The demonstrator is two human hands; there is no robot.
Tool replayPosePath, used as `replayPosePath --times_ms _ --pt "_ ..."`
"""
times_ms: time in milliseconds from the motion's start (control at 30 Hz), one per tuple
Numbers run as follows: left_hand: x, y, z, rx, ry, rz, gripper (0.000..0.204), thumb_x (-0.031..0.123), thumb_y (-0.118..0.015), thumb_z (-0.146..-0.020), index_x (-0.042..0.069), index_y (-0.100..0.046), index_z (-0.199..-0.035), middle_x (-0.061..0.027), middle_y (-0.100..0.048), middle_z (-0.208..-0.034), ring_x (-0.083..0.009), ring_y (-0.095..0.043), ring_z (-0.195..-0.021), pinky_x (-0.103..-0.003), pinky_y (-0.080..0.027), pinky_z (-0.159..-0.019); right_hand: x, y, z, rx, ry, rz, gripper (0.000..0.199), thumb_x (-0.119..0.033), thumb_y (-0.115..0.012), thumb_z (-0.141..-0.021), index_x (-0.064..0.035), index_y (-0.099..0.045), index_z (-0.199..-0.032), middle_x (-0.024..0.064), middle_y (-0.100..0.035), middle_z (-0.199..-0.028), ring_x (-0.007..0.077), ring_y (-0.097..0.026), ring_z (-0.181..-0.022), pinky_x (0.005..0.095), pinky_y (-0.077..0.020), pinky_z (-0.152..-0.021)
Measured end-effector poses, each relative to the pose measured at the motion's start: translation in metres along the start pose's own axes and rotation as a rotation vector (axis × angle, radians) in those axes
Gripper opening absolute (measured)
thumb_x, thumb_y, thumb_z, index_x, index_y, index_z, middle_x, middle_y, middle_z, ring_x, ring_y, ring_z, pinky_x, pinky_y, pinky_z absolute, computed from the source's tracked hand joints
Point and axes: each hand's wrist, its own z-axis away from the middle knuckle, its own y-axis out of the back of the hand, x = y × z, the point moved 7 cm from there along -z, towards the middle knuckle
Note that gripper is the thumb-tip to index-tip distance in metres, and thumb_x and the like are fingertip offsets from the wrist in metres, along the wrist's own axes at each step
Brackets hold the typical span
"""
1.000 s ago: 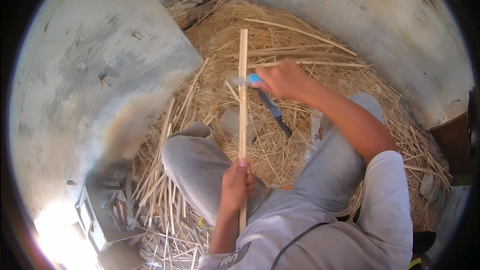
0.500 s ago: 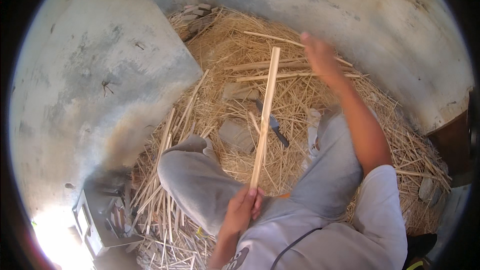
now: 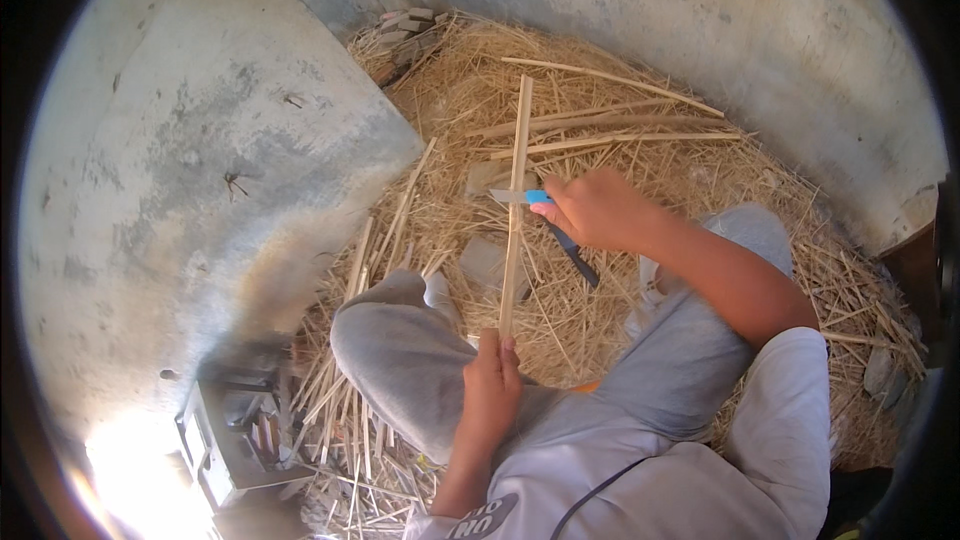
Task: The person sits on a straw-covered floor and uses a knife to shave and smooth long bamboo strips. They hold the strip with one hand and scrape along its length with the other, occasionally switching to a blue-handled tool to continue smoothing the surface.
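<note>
My left hand (image 3: 493, 375) is closed round the near end of a long, pale wooden strip (image 3: 519, 145), which points away from me. My right hand (image 3: 600, 210) grips a knife with a bright blue front (image 3: 537, 197); most of its handle is hidden in the fist. Its blade (image 3: 508, 196) lies across the strip, around the middle. Just below the right hand, a second knife with a dark handle (image 3: 580, 265) rests on the litter, partly covered by the hand.
Shavings and thin sticks (image 3: 620, 165) cover the ground around my crossed legs. A flat block (image 3: 483, 262) sits before me. Long strips (image 3: 620, 140) lie farther off. Concrete walls (image 3: 700, 10) enclose the far side. A grey metal box (image 3: 235, 440) stands at lower left.
My right hand has come down and left to the strip, and the blue knife now shows in it. The left hand still holds the strip, which now stands more upright in view.
</note>
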Motion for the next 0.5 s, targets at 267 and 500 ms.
replayPosePath --times_ms 267,500 --pt "0.008 -0.013 0.008 -0.001 -0.012 -0.110 0.020 0.017 -0.049 -0.105 0.002 -0.050 -0.092 -0.0167 -0.058 -0.066 -0.0299 -0.062 -0.058 -0.038 -0.047 -0.054 0.068 -0.008 -0.028 0.002 -0.130 0.288 0.048 -0.043 -0.051 -0.101 0.0023 -0.066 -0.094 0.0088 -0.062 -0.055 0.0262 -0.063 -0.046 0.0413 -0.0468 -0.040" --pt "-0.037 0.004 0.065 -0.145 0.236 0.111 0.022 0.023 -0.048 -0.106 0.004 -0.055 -0.098 -0.0097 -0.057 -0.065 -0.0228 -0.058 -0.057 -0.033 -0.043 -0.052 0.266 0.066 0.037 0.279 -1.094 0.191 0.063 -0.047 -0.027 -0.108 -0.0006 -0.066 -0.090 0.0183 -0.065 -0.072 0.0301 -0.068 -0.075 0.0469 -0.0551 -0.070"
